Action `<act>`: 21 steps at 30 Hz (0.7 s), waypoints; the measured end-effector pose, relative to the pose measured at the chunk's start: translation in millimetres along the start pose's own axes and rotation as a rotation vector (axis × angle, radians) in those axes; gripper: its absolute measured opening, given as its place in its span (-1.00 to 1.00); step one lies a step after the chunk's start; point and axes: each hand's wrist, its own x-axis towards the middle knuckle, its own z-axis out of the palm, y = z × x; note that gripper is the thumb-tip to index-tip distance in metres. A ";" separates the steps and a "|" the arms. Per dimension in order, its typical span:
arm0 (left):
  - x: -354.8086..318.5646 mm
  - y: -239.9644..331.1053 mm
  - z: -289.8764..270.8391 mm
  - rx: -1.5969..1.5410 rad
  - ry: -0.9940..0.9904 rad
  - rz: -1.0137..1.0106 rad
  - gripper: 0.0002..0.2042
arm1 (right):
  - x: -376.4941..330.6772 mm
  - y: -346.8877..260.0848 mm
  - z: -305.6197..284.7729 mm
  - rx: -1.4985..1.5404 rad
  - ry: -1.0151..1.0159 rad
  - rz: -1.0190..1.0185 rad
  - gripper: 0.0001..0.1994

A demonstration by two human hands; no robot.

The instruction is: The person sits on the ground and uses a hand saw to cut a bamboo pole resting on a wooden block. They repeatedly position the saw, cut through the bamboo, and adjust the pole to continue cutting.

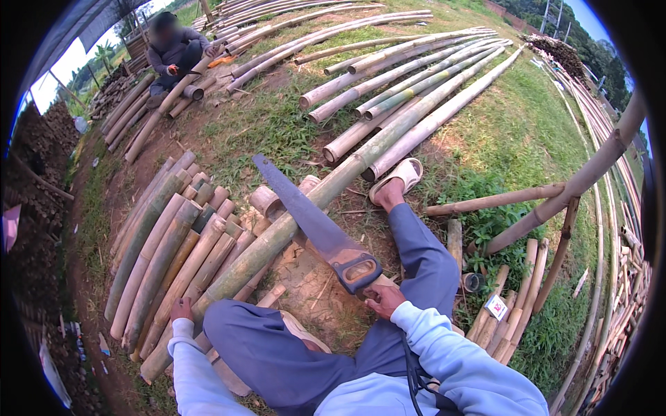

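Observation:
A long greenish bamboo pole (pixel 277 236) runs slantwise past my left knee, propped on a short thick bamboo piece (pixel 267 202). My left hand (pixel 182 310) is curled over the side of its near end, with some of the fingers hidden. Across the pole lies a hand saw (pixel 305 215), its blade pointing far left and its dark handle toward me. Just by the handle's near end is my right hand (pixel 383 300), its fingers loosely apart; none pass through the handle's opening.
Cut bamboo lengths (pixel 159 256) are piled at the left. Long poles (pixel 416 83) lie on grass ahead. A slanted bamboo post frame (pixel 555 201) stands at right, near a small white box (pixel 495 307) on bamboo pieces. Another person (pixel 173 55) sits far left, holding a tool at a pole.

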 end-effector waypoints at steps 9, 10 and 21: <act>3.8 39.2 -13.5 0.207 -0.137 0.004 -0.47 | -0.2 6.4 2.5 0.036 -0.020 0.031 -0.65; 1.0 37.4 -16.7 0.224 -0.103 0.008 -0.49 | 0.8 5.3 3.8 0.034 -0.025 0.015 -0.65; -118.4 188.1 -74.9 -1.194 -0.800 0.081 -0.63 | -2.4 2.5 -1.2 0.019 -0.025 0.046 -0.64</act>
